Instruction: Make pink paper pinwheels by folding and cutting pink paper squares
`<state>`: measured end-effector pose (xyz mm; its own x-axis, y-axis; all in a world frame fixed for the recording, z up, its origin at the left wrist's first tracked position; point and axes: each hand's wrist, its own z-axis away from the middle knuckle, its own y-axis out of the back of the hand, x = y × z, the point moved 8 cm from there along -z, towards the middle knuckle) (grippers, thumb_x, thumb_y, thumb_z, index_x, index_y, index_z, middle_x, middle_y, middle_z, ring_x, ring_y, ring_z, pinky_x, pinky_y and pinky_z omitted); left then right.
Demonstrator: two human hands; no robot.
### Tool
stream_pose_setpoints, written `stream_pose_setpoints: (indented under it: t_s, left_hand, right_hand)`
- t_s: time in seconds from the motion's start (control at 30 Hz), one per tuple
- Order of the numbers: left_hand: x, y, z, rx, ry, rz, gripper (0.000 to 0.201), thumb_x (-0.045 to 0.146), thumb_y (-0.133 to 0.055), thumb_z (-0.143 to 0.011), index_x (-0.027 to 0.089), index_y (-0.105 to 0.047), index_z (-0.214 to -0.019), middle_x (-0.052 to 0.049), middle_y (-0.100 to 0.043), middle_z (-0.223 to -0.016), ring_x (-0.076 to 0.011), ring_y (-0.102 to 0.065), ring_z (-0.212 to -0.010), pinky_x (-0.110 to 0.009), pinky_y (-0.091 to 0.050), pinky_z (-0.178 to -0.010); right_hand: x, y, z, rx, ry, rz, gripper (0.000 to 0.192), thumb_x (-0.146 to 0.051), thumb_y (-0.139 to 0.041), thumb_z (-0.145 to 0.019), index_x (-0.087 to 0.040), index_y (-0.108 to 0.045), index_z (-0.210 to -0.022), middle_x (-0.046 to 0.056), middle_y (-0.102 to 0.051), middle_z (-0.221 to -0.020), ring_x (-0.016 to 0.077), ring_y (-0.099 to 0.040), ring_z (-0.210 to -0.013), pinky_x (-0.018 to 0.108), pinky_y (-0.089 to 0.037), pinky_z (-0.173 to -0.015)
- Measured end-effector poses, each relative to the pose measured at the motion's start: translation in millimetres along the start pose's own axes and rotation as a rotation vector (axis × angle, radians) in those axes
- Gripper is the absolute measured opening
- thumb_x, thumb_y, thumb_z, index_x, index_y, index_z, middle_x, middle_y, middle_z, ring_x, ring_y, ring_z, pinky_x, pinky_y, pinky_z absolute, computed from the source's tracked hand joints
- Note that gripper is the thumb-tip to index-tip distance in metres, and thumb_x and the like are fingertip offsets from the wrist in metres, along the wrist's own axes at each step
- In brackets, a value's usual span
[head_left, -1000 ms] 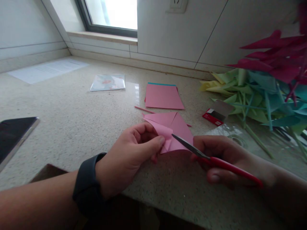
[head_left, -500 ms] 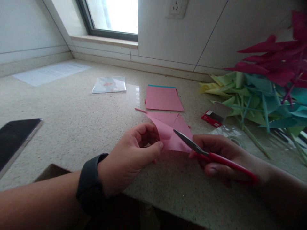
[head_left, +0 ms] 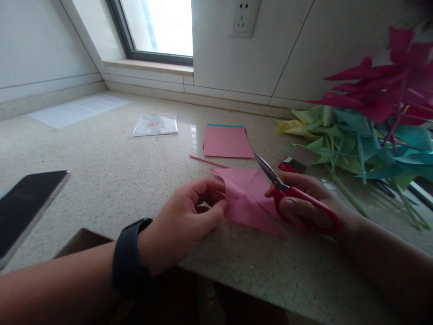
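A pink sheet of paper (head_left: 241,192) with crease lines and a slit at its right side lies just above the counter's front part. My left hand (head_left: 194,214), with a dark watch on the wrist, pinches its left edge between thumb and fingers. Red-handled scissors (head_left: 270,171) are in my right hand (head_left: 304,205), fingers wrapped round the handles, blades pointing up and left over the sheet's right corner. Behind the sheet lie a thin pink stick (head_left: 208,161) and a stack of pink square paper (head_left: 228,141) with a blue edge showing.
Paper pinwheels (head_left: 379,104) in magenta, blue, green and yellow fill the right side. A small red box (head_left: 292,164) lies beside them. A phone (head_left: 30,212), a clear packet (head_left: 155,125) and a printed sheet (head_left: 79,109) are on the left. The counter's front edge (head_left: 237,289) runs below my hands.
The scissors have moved up and away from the sheet's near right corner, now pointing more steeply upward. The sheet has flattened somewhat, and a slit now shows at its right.
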<state>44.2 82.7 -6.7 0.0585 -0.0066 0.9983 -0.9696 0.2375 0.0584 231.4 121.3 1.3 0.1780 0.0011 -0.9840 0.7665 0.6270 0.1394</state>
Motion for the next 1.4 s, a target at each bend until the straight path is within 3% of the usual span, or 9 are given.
stream_pose_setpoints:
  t_s: [0.13,0.33,0.53,0.73,0.87,0.97,1.1,1.2,1.4]
  left_hand:
    - [7.1,6.4,-0.1,0.013,0.014,-0.166,0.019,0.024,-0.062,-0.09,0.018,-0.07,-0.106,-0.002,-0.069,-0.087,-0.0121,-0.058,-0.07,-0.022,-0.045,-0.058]
    - [15.4,26.1,-6.0,0.027,0.063,-0.434,0.044,0.031,-0.063,-0.089,0.015,-0.063,-0.13,-0.001,-0.069,-0.08,-0.0138,-0.06,-0.064,-0.026,-0.046,-0.058]
    - [22.8,41.5,-11.0,-0.053,0.019,-0.6,0.043,0.026,-0.061,-0.088,0.015,-0.062,-0.129,-0.002,-0.072,-0.08,-0.0166,-0.066,-0.07,-0.028,-0.049,-0.063]
    - [41.4,67.1,-11.8,0.053,-0.054,-0.956,0.039,0.034,-0.058,-0.09,0.018,-0.062,-0.126,-0.002,-0.07,-0.077,-0.0195,-0.065,-0.068,-0.03,-0.045,-0.061]
    - [67.1,71.9,-0.5,0.247,-0.115,-1.28,0.038,0.027,-0.048,-0.093,0.02,-0.062,-0.128,-0.003,-0.065,-0.071,-0.0209,-0.06,-0.061,-0.033,-0.037,-0.06]
    - [82.0,50.9,14.2,0.253,-0.241,-1.302,0.036,0.028,-0.046,-0.095,0.023,-0.061,-0.127,0.0,-0.062,-0.065,-0.0186,-0.057,-0.054,-0.031,-0.033,-0.056]
    - [63.1,-4.2,31.9,-0.092,-0.348,-1.267,0.041,0.027,-0.051,-0.095,0.027,-0.055,-0.135,0.002,-0.068,-0.068,-0.0178,-0.061,-0.052,-0.03,-0.033,-0.051]
    - [39.9,-32.2,40.0,-0.223,-0.404,-1.35,0.038,0.028,-0.052,-0.097,0.021,-0.057,-0.134,-0.004,-0.074,-0.074,-0.0216,-0.068,-0.058,-0.03,-0.035,-0.05]
    - [21.1,-39.2,31.7,-0.216,-0.465,-1.494,0.043,0.037,-0.06,-0.097,0.015,-0.059,-0.134,-0.008,-0.075,-0.07,-0.0235,-0.069,-0.055,-0.028,-0.037,-0.045]
  right_hand:
    - [1.2,1.0,-3.2,0.053,-0.046,0.057,0.04,-0.055,-0.072,-0.083,-0.02,-0.057,-0.09,-0.006,-0.053,-0.051,0.0068,-0.045,-0.036,0.015,-0.032,-0.033]
    - [0.0,1.8,-3.6,0.069,-0.027,0.062,0.044,-0.059,-0.072,-0.081,-0.019,-0.056,-0.089,-0.008,-0.05,-0.048,0.0064,-0.042,-0.034,0.015,-0.03,-0.032]
    - [-0.1,-0.3,-4.8,0.055,-0.003,0.029,0.042,-0.056,-0.073,-0.082,-0.018,-0.056,-0.088,-0.008,-0.049,-0.047,0.0061,-0.042,-0.034,0.016,-0.029,-0.032]
    - [0.4,-0.5,-5.5,0.046,0.013,-0.008,0.04,-0.054,-0.072,-0.083,-0.018,-0.056,-0.091,-0.009,-0.05,-0.047,0.0059,-0.042,-0.033,0.015,-0.03,-0.033]
    - [-0.2,1.4,-6.6,0.05,0.049,-0.012,0.036,-0.051,-0.07,-0.086,-0.018,-0.057,-0.092,-0.009,-0.051,-0.045,0.0065,-0.042,-0.032,0.016,-0.03,-0.033]
    - [0.0,3.1,-7.1,0.07,0.054,-0.009,0.034,-0.05,-0.069,-0.087,-0.018,-0.057,-0.092,-0.009,-0.052,-0.045,0.0069,-0.043,-0.033,0.017,-0.033,-0.034]
    - [-1.6,3.0,-7.3,0.074,0.061,-0.021,0.035,-0.05,-0.07,-0.086,-0.019,-0.055,-0.089,-0.009,-0.052,-0.046,0.007,-0.043,-0.033,0.018,-0.033,-0.033]
    - [-2.0,1.5,-7.6,0.055,0.058,-0.02,0.035,-0.05,-0.07,-0.086,-0.019,-0.055,-0.091,-0.009,-0.052,-0.045,0.007,-0.043,-0.032,0.017,-0.032,-0.033]
    - [0.2,2.0,-7.8,0.067,0.042,-0.014,0.033,-0.048,-0.07,-0.085,-0.019,-0.056,-0.092,-0.009,-0.051,-0.047,0.0073,-0.044,-0.034,0.017,-0.033,-0.033]
